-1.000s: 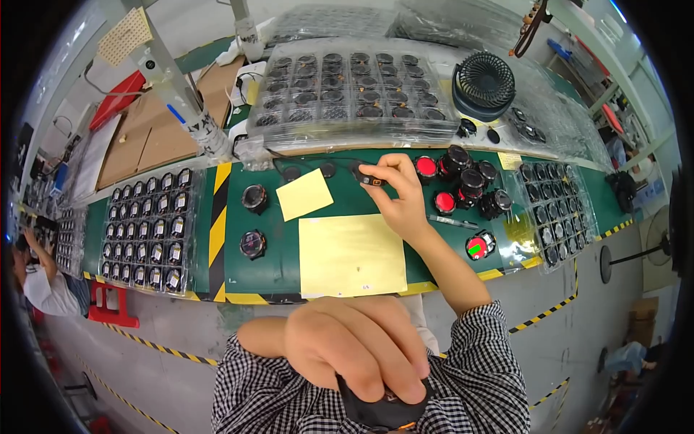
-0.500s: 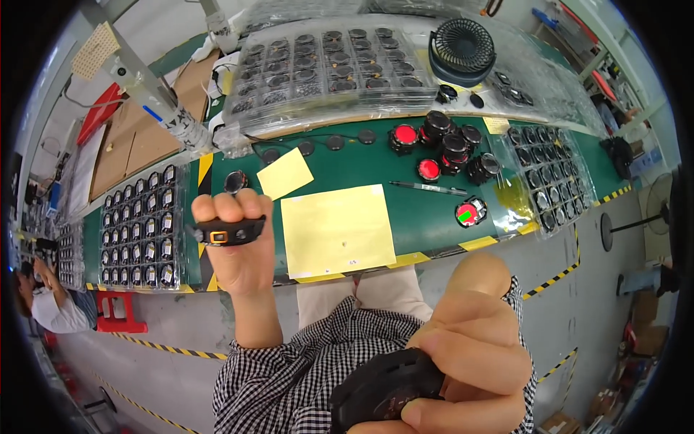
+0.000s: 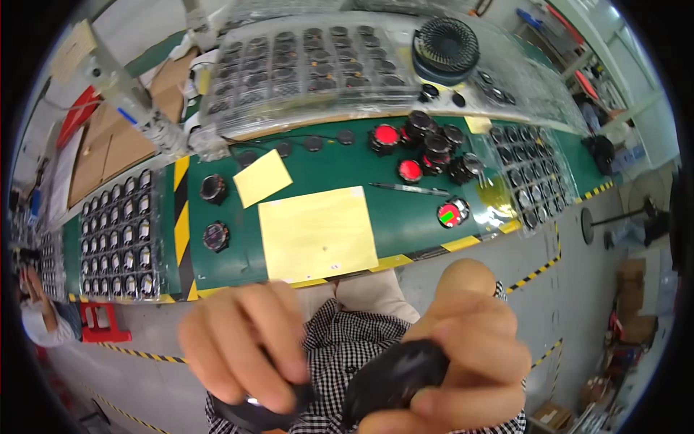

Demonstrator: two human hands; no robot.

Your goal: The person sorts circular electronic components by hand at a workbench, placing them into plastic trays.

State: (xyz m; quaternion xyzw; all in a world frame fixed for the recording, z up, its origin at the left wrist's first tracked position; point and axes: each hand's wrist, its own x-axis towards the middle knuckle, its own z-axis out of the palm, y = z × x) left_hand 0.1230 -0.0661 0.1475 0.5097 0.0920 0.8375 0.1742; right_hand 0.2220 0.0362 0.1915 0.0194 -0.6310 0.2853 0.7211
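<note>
Close in front of me, my right hand (image 3: 473,354) pinches a round, flat black part (image 3: 394,376) between thumb and fingers. Beside it on the left, my left hand (image 3: 242,336) is closed on a dark black piece (image 3: 271,414), smeared by motion and partly covered by the fingers. The two pieces are near each other; a gap shows between them. Beyond my hands lies a large yellow sheet (image 3: 318,239) at the bench's front edge. To its left sit one round black device (image 3: 214,189) and another round black device (image 3: 216,237).
A pen (image 3: 410,189) and a red-faced device with a green label (image 3: 450,214) lie right of the sheet. Several black-and-red devices (image 3: 436,148) stand stacked behind. Filled trays flank the bench, left tray (image 3: 123,239) and right tray (image 3: 531,173). A fan (image 3: 446,50) stands at the back.
My left hand has come down and toward my right hand with its black piece, uncovering a round device on the bench. The right hand keeps its part. The view has shifted slightly.
</note>
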